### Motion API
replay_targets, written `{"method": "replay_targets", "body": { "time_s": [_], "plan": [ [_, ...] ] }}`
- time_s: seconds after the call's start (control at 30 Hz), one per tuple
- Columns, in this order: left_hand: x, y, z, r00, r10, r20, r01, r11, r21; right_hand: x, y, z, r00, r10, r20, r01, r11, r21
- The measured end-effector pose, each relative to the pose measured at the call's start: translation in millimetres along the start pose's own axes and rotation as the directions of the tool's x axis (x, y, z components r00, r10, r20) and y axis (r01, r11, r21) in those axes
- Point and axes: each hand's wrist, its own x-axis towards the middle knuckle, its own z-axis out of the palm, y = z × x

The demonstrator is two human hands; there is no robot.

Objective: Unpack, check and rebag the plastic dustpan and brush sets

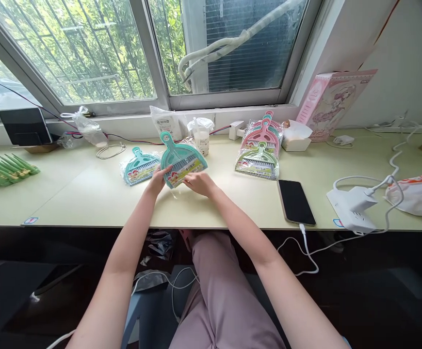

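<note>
A teal mini dustpan and brush set (182, 157) in clear wrapping is held up, tilted, over the table. My left hand (157, 180) grips its lower left edge. At its lower right edge, my right hand (200, 183) has its fingers closed on the set's wrapping. Just left lies another wrapped teal dustpan set (140, 167), flat on the table. To the right is a pile of wrapped sets, with a green dustpan set (258, 162) in front and pink dustpan sets (264, 131) behind it.
A black phone (297, 202) on a white cable lies near the front edge. Beyond it sit a white power strip (354, 208) and a plastic bag (420, 194). A tissue pack (296, 135) and pink box (332, 106) stand back right. Green stalk-like bundles (5, 170) lie far left.
</note>
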Motion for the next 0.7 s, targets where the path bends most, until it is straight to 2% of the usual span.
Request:
{"method": "replay_targets", "body": {
  "time_s": [0.07, 0.13, 0.2, 0.23, 0.3, 0.37, 0.43, 0.47, 0.53, 0.63, 0.7],
  "plan": [
    [1, 2, -3.2, 0.998, 0.030, -0.059, -0.032, 0.999, -0.030, 1, -3, 3, 0.996, 0.083, 0.030, -0.084, 0.996, 0.017],
    [3, 4, -7.0, 0.994, 0.046, -0.102, -0.051, 0.997, -0.055, 1, -3, 5, 0.981, 0.195, -0.008, -0.193, 0.977, 0.092],
    [4, 4, -10.3, 0.991, 0.050, -0.121, -0.059, 0.995, -0.076, 3, 1, 9, 0.943, 0.323, -0.082, -0.292, 0.920, 0.260],
    [5, 4, -11.6, 0.991, 0.047, -0.123, -0.058, 0.994, -0.088, 5, 4, 12, 0.911, 0.399, -0.110, -0.332, 0.863, 0.382],
    [5, 3, -13.4, 0.992, 0.039, -0.117, -0.052, 0.993, -0.107, 9, 10, 17, 0.826, 0.554, -0.100, -0.359, 0.655, 0.665],
    [5, 1, -14.1, 0.995, 0.019, -0.095, -0.030, 0.993, -0.117, 12, 15, 23, 0.741, 0.672, -0.001, -0.306, 0.339, 0.889],
    [5, -1, -14.1, 0.997, -0.009, -0.072, 0.000, 0.993, -0.118, 15, 19, 26, 0.693, 0.714, 0.098, -0.192, 0.053, 0.980],
    [5, -1, -13.9, 0.998, -0.025, -0.065, 0.017, 0.993, -0.118, 15, 19, 26, 0.692, 0.711, 0.125, -0.131, -0.047, 0.990],
    [4, -2, -13.5, 0.997, -0.051, -0.066, 0.043, 0.992, -0.119, 16, 19, 25, 0.724, 0.674, 0.146, -0.037, -0.173, 0.984],
    [1, -1, -13.0, 0.995, -0.079, -0.059, 0.072, 0.991, -0.111, 15, 16, 24, 0.792, 0.589, 0.158, 0.012, -0.274, 0.962],
    [0, 0, -12.9, 0.995, -0.100, -0.028, 0.097, 0.991, -0.093, 15, 15, 24, 0.810, 0.564, 0.163, 0.017, -0.299, 0.954]
  ]
}}
